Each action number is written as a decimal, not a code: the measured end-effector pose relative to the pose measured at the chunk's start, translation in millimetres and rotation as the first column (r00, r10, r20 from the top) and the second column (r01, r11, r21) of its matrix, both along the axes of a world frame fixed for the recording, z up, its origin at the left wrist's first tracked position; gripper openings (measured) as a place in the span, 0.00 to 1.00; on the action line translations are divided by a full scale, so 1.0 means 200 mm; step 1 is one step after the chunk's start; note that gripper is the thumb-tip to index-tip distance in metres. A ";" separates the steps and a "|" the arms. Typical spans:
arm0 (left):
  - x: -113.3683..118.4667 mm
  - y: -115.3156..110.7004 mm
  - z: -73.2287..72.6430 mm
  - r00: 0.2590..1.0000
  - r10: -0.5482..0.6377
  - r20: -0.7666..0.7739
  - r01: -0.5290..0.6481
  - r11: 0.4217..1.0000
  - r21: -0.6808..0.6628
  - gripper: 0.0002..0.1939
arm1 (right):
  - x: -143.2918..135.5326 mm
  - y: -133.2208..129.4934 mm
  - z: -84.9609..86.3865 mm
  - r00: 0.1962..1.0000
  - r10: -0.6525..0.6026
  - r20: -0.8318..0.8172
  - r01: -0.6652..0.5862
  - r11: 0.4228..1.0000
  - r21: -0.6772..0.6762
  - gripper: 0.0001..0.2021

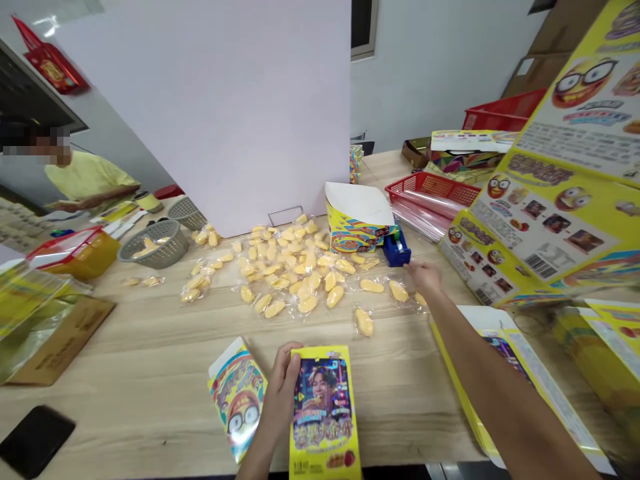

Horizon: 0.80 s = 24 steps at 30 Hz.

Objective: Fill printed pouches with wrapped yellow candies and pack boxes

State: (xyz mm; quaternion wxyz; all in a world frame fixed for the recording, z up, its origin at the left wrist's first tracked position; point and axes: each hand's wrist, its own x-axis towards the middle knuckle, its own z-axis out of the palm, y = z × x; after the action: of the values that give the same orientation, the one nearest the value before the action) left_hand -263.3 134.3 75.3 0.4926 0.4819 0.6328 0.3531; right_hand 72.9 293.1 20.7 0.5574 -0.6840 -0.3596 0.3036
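My left hand [284, 377] is closed around the upper left side of a yellow printed box [325, 413], held at the front edge of the table. The thumb lies on its front face. A second printed box [239, 397] lies tilted just left of that hand. My right hand [425, 277] reaches out to the front of a blue tape dispenser [397, 252]. Its fingers are drawn together at the dispenser's near edge, and anything between them is too small to make out. Individually wrapped yellow pieces [295, 267] are heaped in the middle of the table, with a few loose ones near my right hand.
Behind the dispenser are stacked open cartons [357, 220] and a red basket [435, 190]. Large yellow display boxes [550, 207] stand at right; flat cartons [515, 373] lie below my forearm. At left are grey baskets [157, 247], a phone [36, 440] and another person [90, 177].
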 end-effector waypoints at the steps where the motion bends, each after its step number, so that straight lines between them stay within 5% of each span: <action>1: 0.01 0.00 0.03 1.000 -0.021 0.019 0.021 1.000 0.012 0.19 | -0.03 -0.04 0.04 1.000 0.020 0.016 -0.020 1.000 0.007 0.12; 4: 0.02 0.01 0.11 0.989 -0.141 0.033 0.140 0.989 0.043 0.16 | -0.17 -0.23 0.22 0.981 0.188 0.056 -0.189 0.982 0.004 0.10; 6: 0.01 0.03 0.16 0.965 -0.261 0.014 0.260 0.964 0.058 0.14 | -0.28 -0.38 0.38 0.911 0.404 0.082 -0.406 0.914 -0.001 0.08; 7: 0.01 0.03 0.19 0.945 -0.327 -0.001 0.326 0.943 0.070 0.14 | -0.34 -0.46 0.46 0.835 0.542 0.095 -0.544 0.839 -0.005 0.10; 9: 0.01 0.04 0.23 0.895 -0.445 -0.037 0.446 0.889 0.103 0.14 | -0.45 -0.57 0.60 0.533 0.829 0.171 -0.837 0.546 -0.039 0.24; 11: 0.02 0.04 0.28 0.847 -0.528 -0.062 0.531 0.836 0.135 0.13 | -0.54 -0.65 0.71 0.284 0.933 0.219 -0.946 0.310 -0.096 0.32; 12: 0.02 0.04 0.30 0.829 -0.556 -0.064 0.559 0.816 0.150 0.13 | -0.57 -0.67 0.75 0.214 0.945 0.247 -0.960 0.250 -0.128 0.34; 14: 0.03 0.02 0.34 0.807 -0.587 -0.063 0.588 0.790 0.172 0.12 | -0.62 -0.70 0.79 0.161 0.930 0.331 -0.956 0.230 -0.181 0.36; 18: 0.01 -0.04 0.38 0.812 -0.583 -0.031 0.576 0.791 0.209 0.11 | -0.65 -0.71 0.82 0.241 0.886 0.397 -0.921 0.338 -0.195 0.37; 24: -0.01 -0.13 0.35 0.820 -0.517 0.245 0.468 0.853 0.230 0.16 | -0.69 -0.67 0.71 0.099 0.985 -0.142 -0.990 0.083 -0.117 0.38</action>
State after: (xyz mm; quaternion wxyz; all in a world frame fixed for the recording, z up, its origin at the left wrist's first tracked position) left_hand -264.5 109.1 144.5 0.6164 0.6084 0.3744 0.3313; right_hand -65.9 158.7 162.7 0.1484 -0.3091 -0.6884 0.6391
